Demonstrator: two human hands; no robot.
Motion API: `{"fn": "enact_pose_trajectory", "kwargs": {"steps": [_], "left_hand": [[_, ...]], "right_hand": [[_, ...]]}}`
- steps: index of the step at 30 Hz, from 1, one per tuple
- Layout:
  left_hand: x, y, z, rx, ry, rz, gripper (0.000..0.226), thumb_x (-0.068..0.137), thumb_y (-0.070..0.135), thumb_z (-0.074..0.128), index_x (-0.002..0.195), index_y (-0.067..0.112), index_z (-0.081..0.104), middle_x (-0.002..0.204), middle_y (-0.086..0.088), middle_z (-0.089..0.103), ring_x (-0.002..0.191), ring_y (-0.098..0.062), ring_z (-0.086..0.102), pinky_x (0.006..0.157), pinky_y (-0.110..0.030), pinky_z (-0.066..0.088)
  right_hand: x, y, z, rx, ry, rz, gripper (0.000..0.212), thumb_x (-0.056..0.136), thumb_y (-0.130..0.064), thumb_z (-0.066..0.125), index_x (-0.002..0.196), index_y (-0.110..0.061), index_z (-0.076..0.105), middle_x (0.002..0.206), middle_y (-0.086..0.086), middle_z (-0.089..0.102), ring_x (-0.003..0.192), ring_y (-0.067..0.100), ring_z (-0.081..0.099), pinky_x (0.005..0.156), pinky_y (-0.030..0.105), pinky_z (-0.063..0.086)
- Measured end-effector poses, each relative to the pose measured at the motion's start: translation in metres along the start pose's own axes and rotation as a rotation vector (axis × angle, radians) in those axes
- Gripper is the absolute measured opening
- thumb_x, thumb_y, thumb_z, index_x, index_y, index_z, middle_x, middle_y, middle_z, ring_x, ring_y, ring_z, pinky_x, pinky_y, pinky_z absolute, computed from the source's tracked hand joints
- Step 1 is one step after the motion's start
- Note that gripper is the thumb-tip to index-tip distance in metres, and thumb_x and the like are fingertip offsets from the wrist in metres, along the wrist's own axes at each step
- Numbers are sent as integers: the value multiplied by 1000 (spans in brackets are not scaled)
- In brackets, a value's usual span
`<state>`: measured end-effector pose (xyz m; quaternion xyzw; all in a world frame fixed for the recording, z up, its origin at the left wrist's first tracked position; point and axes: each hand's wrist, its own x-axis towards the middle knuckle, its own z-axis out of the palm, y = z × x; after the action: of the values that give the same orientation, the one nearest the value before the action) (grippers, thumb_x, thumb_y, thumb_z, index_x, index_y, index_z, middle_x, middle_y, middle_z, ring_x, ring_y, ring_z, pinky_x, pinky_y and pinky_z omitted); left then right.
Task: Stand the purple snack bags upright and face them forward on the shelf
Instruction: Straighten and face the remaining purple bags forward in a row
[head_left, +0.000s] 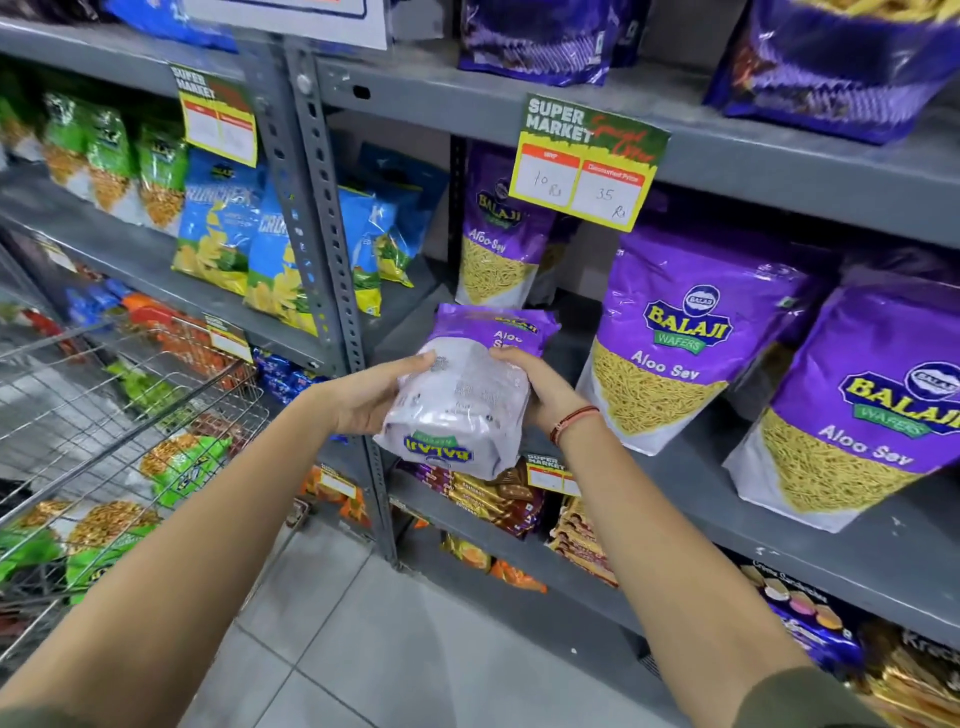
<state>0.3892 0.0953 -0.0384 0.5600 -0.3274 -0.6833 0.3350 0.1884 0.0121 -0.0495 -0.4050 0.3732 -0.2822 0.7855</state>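
Observation:
I hold a purple snack bag (460, 410) in front of the grey shelf (779, 499), its pale back side up and its logo upside down. My left hand (374, 389) grips its left edge and my right hand (540, 387) grips its right edge. A second purple bag (493, 327) lies flat on the shelf just behind it. Three purple bags stand upright facing forward: one at the back left (498, 234), one in the middle (680, 338), one at the right (862, 410).
A wire shopping cart (119, 395) with green snack bags stands at my left. Blue chip bags (234, 234) fill the neighbouring shelf. A price tag (587, 161) hangs from the shelf above. More packets sit on the lower shelves.

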Motion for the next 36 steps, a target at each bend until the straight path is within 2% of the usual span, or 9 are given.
{"fn": "enact_pose_trajectory", "kwargs": {"steps": [4,7,13,17,22,25,29,32,36], "left_hand": [[14,15,3,40,67,130,44,79,49,60,107,15,62,82,2,77,74,-12,73,58,-26,58],[26,29,1,80,70,262,75,49,55,81,109,14,64,92,0,77,84,-17,72,75,-35,59],[45,73,-3,-54,145,551,24,77,23,68,99,14,66,102,-3,74,78,-10,71,69,-24,57],[47,111,-9,48,258,686,12,82,8,65,90,18,67,77,10,76,72,-4,70,70,-22,58],[45,136,-8,-15,317,743,12,86,11,62,87,23,63,66,18,73,65,6,66,61,-14,53],[47,133,-4,-32,375,718,11,87,19,62,98,23,59,78,17,71,71,8,63,62,-11,48],[61,100,6,-59,569,734,38,88,24,61,121,10,50,101,3,63,82,-1,61,68,-5,47],[79,49,21,43,829,724,39,88,22,60,121,2,52,116,-13,61,97,-14,55,88,-21,44],[96,-6,52,278,780,641,40,81,12,61,119,3,55,116,-16,57,104,-28,57,97,-38,44]], "right_hand": [[6,-8,-5,-59,40,-167,14,83,-14,68,96,-13,67,95,6,71,91,21,67,86,34,55],[14,-18,-3,-125,112,-328,25,79,-16,73,103,-11,66,103,11,71,96,25,68,92,40,53],[24,-52,-1,-207,270,-581,22,76,-7,75,94,-18,66,83,-9,75,79,9,70,77,28,56],[28,-82,1,-276,314,-675,23,75,3,73,82,-16,62,65,-14,72,63,-1,68,60,15,53],[37,-86,-3,-427,399,-762,27,73,-7,78,97,-4,65,87,-1,70,78,2,68,77,22,55],[43,-83,-10,-459,428,-755,27,72,-15,80,93,-15,62,94,2,69,83,4,66,83,25,54],[47,-71,-17,-589,462,-637,60,63,-46,81,112,-19,59,111,1,70,103,15,66,95,35,51],[51,-57,-22,-644,465,-540,54,70,-45,77,114,-20,59,107,-3,69,103,15,64,98,33,48],[54,-46,-25,-684,494,-507,31,77,-37,74,100,-22,61,78,-12,61,78,8,58,79,25,46]]}}
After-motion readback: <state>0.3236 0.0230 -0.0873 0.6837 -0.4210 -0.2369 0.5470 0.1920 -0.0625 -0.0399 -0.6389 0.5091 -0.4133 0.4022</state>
